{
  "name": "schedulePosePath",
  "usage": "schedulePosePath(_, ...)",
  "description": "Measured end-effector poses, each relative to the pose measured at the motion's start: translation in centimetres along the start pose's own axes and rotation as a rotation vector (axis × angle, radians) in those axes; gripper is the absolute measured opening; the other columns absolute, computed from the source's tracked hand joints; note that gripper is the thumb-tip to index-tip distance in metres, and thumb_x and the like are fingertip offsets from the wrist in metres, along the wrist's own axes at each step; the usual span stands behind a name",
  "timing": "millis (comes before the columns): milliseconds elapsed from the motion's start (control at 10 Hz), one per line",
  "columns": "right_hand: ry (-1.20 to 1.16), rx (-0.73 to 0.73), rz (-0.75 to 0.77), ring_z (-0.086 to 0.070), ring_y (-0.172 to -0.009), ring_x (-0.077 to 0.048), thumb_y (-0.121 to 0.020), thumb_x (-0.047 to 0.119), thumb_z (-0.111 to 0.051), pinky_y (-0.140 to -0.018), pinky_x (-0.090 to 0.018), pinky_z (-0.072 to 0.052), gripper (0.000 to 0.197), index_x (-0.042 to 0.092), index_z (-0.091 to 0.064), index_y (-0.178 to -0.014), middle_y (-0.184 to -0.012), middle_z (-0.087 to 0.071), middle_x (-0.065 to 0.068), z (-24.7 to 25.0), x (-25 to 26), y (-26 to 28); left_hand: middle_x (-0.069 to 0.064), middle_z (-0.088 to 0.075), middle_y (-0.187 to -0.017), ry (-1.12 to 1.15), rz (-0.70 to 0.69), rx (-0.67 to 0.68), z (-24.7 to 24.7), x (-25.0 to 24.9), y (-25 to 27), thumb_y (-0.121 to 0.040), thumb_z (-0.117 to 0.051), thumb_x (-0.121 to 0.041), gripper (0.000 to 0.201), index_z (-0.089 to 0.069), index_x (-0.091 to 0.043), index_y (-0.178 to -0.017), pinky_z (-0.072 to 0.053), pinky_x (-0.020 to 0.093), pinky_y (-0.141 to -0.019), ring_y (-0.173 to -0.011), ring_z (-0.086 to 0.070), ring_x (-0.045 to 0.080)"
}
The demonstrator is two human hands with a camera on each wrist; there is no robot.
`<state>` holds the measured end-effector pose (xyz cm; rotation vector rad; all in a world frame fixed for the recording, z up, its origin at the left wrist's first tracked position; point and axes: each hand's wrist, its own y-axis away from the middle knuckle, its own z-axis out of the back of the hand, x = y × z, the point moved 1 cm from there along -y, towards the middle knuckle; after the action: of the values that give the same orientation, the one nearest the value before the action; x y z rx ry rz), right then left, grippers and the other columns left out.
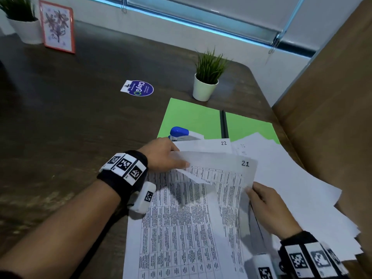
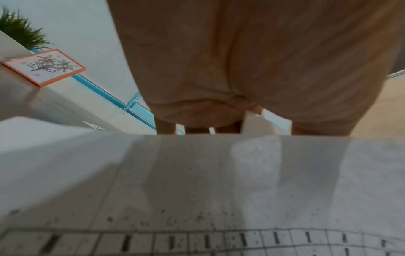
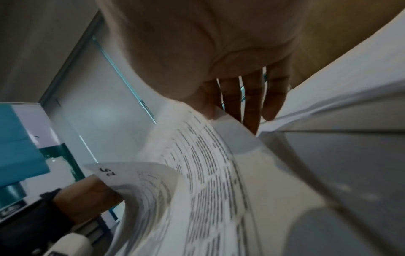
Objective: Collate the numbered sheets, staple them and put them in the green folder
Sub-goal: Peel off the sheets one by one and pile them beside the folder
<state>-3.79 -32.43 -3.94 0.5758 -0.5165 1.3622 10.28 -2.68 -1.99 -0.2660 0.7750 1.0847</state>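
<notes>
Sheet 21 (image 1: 219, 168) is lifted and curled above a printed stack (image 1: 181, 218) on the table. My left hand (image 1: 179, 158) pinches its upper left edge, and my right hand (image 1: 251, 191) pinches its right edge, thumb on top. Sheet 22 (image 1: 209, 144) lies just beyond it. The green folder (image 1: 191, 115) lies open behind the papers, with a blue stapler (image 1: 179, 132) on its left half. In the right wrist view sheet 21 (image 3: 136, 175) bows between my right hand (image 3: 241, 104) and my left hand (image 3: 94, 194). In the left wrist view my left hand's fingers (image 2: 166, 126) go behind the sheet's edge (image 2: 219, 173).
A loose pile of white sheets (image 1: 302, 188) fans out on the right, against a brown partition (image 1: 332, 97). A small potted plant (image 1: 205, 81) stands behind the folder. A round blue sticker (image 1: 138, 88), a framed flower picture (image 1: 57, 27) and another plant (image 1: 20, 19) sit farther back on the dark table (image 1: 70, 117).
</notes>
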Motion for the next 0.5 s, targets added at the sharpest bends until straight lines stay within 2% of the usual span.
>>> schedulePosePath(100,0.069,0.151,-0.053,-0.061,-0.066,-0.015,-0.102,0.029,-0.047,-0.067,-0.031,-0.049,0.036,0.015,-0.062,-0.073,-0.068,-0.066,0.009,0.2,0.0,0.1,0.002,-0.067,-0.065,-0.017,-0.021,0.008,-0.1,0.0,0.0,-0.082,-0.075,-0.051,0.039,-0.075,-0.013,-0.072,-0.043,0.024,-0.056,-0.063,-0.063,0.018)
schedulePosePath(200,0.168,-0.037,-0.022,-0.046,-0.052,-0.016,-0.099,0.021,-0.054,-0.052,-0.025,-0.034,0.043,0.013,-0.045,-0.058,-0.051,-0.046,0.004,1.9,1.2,-0.6,0.001,-0.056,-0.055,-0.014,-0.016,-0.002,-0.2,-0.2,0.2,-0.087,-0.064,-0.06,0.055,-0.062,-0.014,-0.057,-0.039,0.026,-0.055,-0.052,-0.053,0.015)
schedulePosePath(300,0.129,-0.367,0.021,-0.041,-0.053,-0.012,-0.095,0.015,-0.061,-0.052,-0.021,-0.036,0.037,0.01,-0.054,-0.059,-0.053,-0.049,-0.004,6.1,3.1,-2.2,-0.001,-0.028,-0.048,0.054,-0.005,-0.025,-0.2,-1.1,0.7,-0.094,-0.039,-0.068,0.067,-0.028,-0.019,-0.05,-0.025,0.03,-0.053,-0.041,-0.027,0.014)
schedulePosePath(400,0.006,-0.581,0.022,-0.048,-0.053,-0.006,-0.092,0.022,-0.067,-0.048,-0.008,-0.038,0.018,0.009,-0.068,-0.079,-0.067,-0.063,-0.003,12.0,5.2,-3.9,-0.003,-0.026,-0.048,0.057,-0.024,0.006,-0.4,-1.4,0.8,-0.094,-0.039,-0.068,0.066,-0.027,-0.019,-0.052,-0.023,0.031,-0.054,-0.041,-0.024,0.012)
schedulePosePath(500,0.115,-0.74,0.018,-0.054,-0.054,-0.015,-0.088,0.048,-0.06,-0.041,-0.018,-0.04,0.036,0.014,-0.065,-0.079,-0.067,-0.063,0.002,17.6,7.0,-4.4,-0.004,-0.052,-0.051,0.034,-0.055,-0.002,-0.6,-0.5,0.2,-0.091,-0.06,-0.058,0.051,-0.063,-0.017,-0.06,-0.036,0.027,-0.055,-0.049,-0.046,0.01)
